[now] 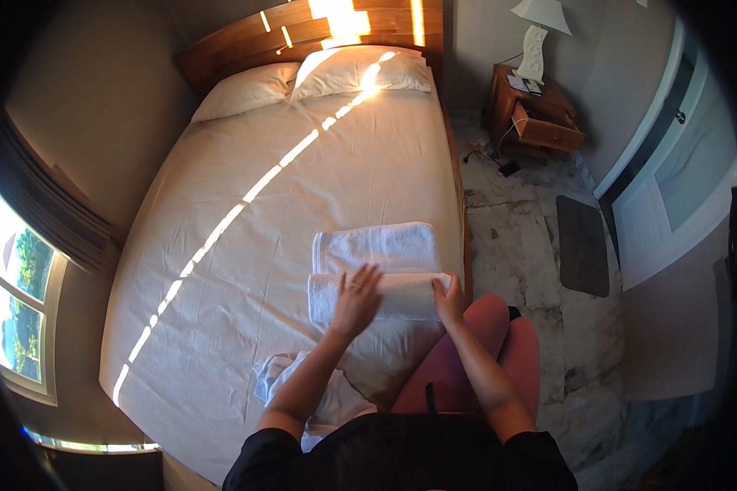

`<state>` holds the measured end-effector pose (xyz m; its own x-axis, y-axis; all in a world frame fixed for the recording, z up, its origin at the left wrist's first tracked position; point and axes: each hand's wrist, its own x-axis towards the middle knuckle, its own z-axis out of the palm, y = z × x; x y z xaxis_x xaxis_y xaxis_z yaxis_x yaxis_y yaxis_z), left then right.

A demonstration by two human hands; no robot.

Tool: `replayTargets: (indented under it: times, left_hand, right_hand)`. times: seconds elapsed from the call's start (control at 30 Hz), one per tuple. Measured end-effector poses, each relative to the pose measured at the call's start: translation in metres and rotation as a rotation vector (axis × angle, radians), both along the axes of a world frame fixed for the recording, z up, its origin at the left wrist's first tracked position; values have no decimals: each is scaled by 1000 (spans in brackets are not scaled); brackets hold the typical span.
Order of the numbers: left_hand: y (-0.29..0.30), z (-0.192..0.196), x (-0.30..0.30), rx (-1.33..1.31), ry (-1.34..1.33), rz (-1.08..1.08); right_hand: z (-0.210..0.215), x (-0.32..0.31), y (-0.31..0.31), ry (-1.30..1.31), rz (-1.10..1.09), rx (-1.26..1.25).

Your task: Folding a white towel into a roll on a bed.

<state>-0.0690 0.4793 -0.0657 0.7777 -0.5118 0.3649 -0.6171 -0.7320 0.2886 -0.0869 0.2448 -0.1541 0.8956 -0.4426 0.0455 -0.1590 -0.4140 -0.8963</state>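
Observation:
A white towel [373,249] lies near the bed's right edge, its near part doubled over into a thick band; I cannot tell whether it is one towel or two. My left hand [358,303] rests on that near band, fingers stretched out and slightly blurred. At the band's right end, my right hand [449,303] pinches the towel's edge, thumb on top and the fingers partly hidden. Crumpled white cloth [345,403] lies beside my left forearm, partly covered by it.
I sit on the right side of the bed [221,327]. Two pillows [360,70] lean by the wooden headboard. A nightstand [512,102] with an open drawer holds a white lamp [534,51]. A dark mat [582,245] lies on the marble floor. A window [20,303] is at left.

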Motion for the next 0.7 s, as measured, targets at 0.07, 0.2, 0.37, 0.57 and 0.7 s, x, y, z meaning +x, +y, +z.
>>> replayTargets:
  times: [0.07,0.2,0.37,0.57,0.7]
  left_hand:
    - [-3,-17,-8,119,31,94]
    - [-9,-38,2,174,-8,158]
    - [-4,-45,8,234,-52,141]
    - [16,-43,17,163,80,239]
    - [40,-50,25,206,98,359]
  right_hand:
    - [44,-10,28,-138,6,-301]
    - [68,-19,66,-322,372,-494]
    - [40,-13,79,-276,566,-787]
    - [33,8,48,-249,613,-802]
    - [35,8,40,-242,585,-824]
